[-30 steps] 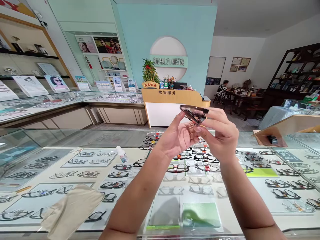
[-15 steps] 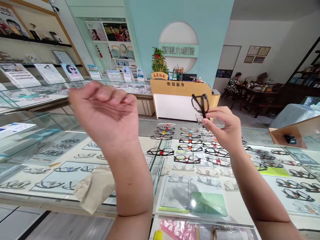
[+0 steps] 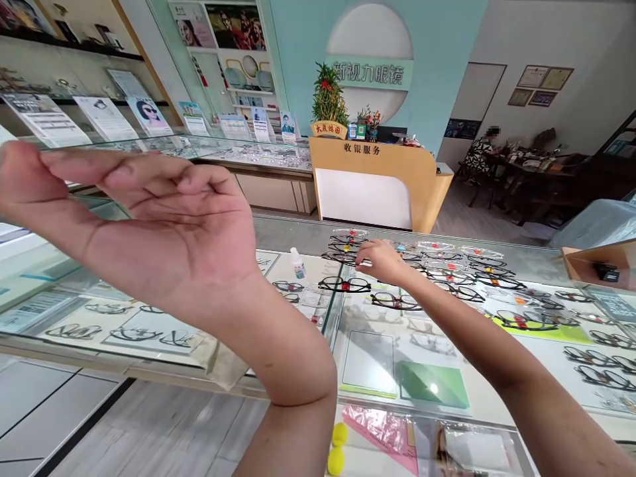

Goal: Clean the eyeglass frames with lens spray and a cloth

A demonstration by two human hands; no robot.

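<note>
My left hand (image 3: 163,215) is raised large at the left, palm towards me, its fingers loosely bent and apart. Nothing shows in its palm. My right hand (image 3: 385,262) reaches over the rows of eyeglasses on the glass counter. Its fingertips are bent together at the right end of a pair of black-framed eyeglasses (image 3: 342,256) in the left column. How much of that frame lies between the fingers is partly hidden. Just in front stands another black pair with a red tag (image 3: 344,285). Part of the middle column is covered by my hand and forearm.
A small white bottle (image 3: 298,265) stands on the left counter by a beige cloth (image 3: 226,364). A green sheet (image 3: 434,384) lies nearer me. Beyond is a wooden cashier desk (image 3: 365,156). Another person (image 3: 479,156) sits at a table far right.
My right hand has come down and left from holding dark eyeglasses in the air to the displayed rows. My left hand has moved left and closer. The view has turned left and down.
</note>
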